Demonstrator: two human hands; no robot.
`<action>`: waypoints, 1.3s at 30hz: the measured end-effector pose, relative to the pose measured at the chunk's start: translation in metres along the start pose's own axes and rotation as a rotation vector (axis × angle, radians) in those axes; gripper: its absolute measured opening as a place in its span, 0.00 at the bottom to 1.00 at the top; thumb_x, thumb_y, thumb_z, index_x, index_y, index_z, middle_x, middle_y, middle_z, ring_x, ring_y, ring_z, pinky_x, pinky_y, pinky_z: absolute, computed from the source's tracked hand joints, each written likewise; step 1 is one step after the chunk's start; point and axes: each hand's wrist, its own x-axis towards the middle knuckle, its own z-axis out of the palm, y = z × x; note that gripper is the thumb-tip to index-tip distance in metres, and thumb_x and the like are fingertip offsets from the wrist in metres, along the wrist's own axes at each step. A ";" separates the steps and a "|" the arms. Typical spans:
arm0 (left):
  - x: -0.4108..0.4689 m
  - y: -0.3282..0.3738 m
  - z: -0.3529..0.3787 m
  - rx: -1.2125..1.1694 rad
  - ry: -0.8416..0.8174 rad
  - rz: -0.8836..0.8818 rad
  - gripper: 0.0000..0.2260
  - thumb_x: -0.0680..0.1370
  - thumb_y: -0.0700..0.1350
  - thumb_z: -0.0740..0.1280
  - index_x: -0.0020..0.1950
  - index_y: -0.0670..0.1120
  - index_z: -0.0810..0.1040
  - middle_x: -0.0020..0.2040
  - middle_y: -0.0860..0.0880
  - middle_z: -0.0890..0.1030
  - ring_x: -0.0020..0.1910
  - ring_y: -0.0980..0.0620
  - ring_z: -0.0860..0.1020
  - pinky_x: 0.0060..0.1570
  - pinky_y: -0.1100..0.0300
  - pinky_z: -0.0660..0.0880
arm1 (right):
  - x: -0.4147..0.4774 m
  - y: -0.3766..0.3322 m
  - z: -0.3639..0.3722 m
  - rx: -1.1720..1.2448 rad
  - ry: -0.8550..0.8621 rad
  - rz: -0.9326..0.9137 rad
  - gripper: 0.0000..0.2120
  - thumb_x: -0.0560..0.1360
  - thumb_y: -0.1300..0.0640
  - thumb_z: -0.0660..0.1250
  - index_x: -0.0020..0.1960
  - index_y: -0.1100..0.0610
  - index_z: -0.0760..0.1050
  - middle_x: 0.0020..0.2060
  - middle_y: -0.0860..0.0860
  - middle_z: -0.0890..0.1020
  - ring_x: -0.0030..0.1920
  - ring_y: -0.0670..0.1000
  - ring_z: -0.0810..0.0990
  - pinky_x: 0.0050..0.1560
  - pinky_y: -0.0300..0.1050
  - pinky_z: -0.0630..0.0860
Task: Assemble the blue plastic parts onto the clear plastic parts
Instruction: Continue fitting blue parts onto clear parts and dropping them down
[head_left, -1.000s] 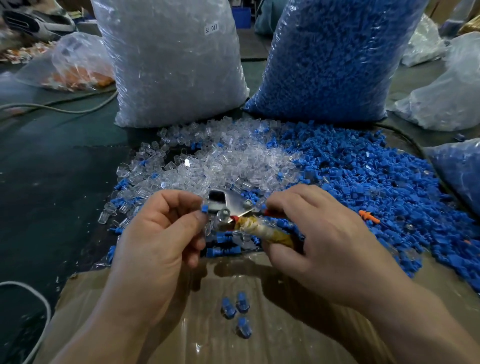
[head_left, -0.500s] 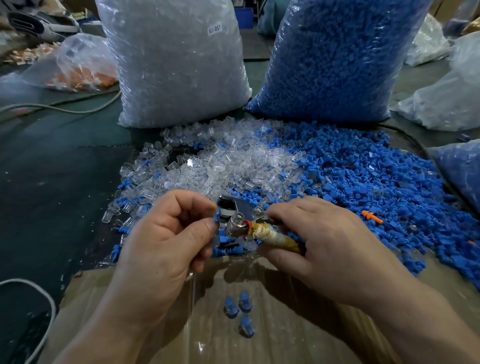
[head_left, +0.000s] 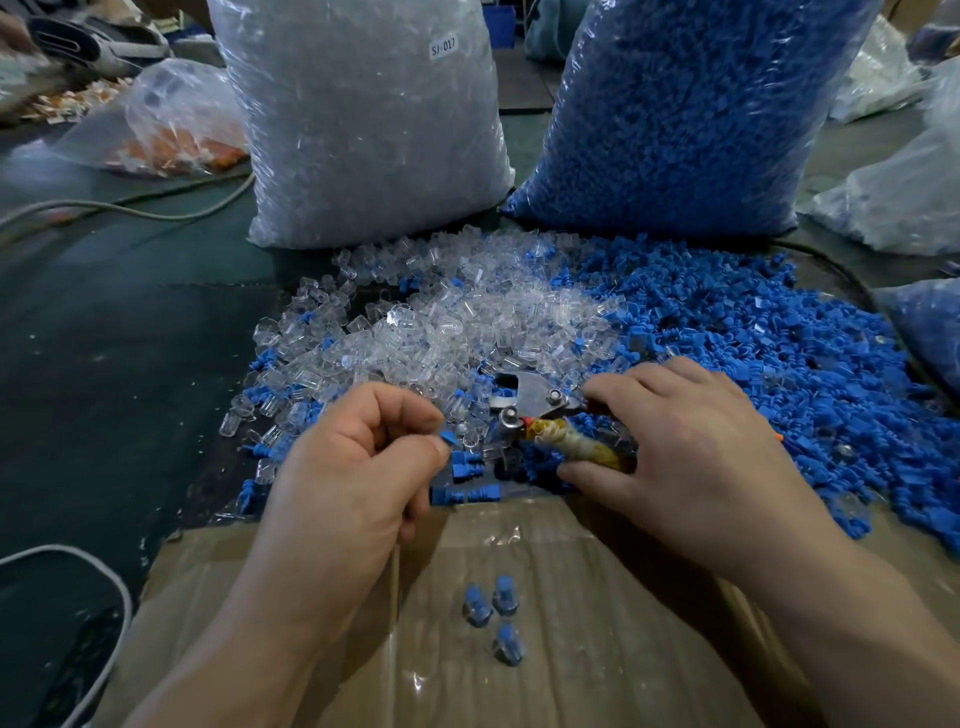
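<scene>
assembly workshop | bulk sacks of clear parts (head_left: 363, 119) and blue parts (head_left: 675, 114) | loose piles (head_left: 727, 338)

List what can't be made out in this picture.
Head view throughout:
1. The blue part in the left hand: only a tip shows; the fingers hide the rest.
2. The metal tool: the right hand covers its handle ends.
3. The clear-parts bag and blue-parts bag: tops cut off by the upper edge.

Left hand (head_left: 358, 467) pinching blue part (head_left: 447, 438), right hand (head_left: 691, 457) seemingly gripping tool (head_left: 524, 402)
</scene>
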 end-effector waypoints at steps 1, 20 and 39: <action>-0.002 -0.001 0.003 0.021 -0.018 -0.020 0.15 0.76 0.35 0.70 0.41 0.57 0.81 0.26 0.53 0.75 0.24 0.56 0.72 0.23 0.66 0.69 | 0.002 -0.001 0.001 -0.024 -0.017 0.026 0.33 0.67 0.28 0.54 0.65 0.44 0.70 0.52 0.42 0.76 0.55 0.49 0.70 0.57 0.49 0.67; -0.021 0.012 0.025 0.178 0.000 0.151 0.09 0.77 0.62 0.66 0.47 0.59 0.81 0.35 0.52 0.82 0.28 0.56 0.79 0.29 0.67 0.76 | -0.012 -0.035 0.007 0.181 0.220 -0.270 0.13 0.79 0.51 0.57 0.41 0.54 0.76 0.35 0.48 0.77 0.36 0.53 0.75 0.41 0.52 0.73; -0.011 0.020 -0.017 0.612 -0.259 0.227 0.04 0.71 0.55 0.68 0.43 0.57 0.79 0.37 0.57 0.82 0.34 0.58 0.79 0.33 0.65 0.76 | -0.017 -0.038 -0.012 0.682 -0.234 0.081 0.15 0.75 0.48 0.61 0.34 0.56 0.69 0.24 0.48 0.70 0.24 0.43 0.67 0.27 0.47 0.66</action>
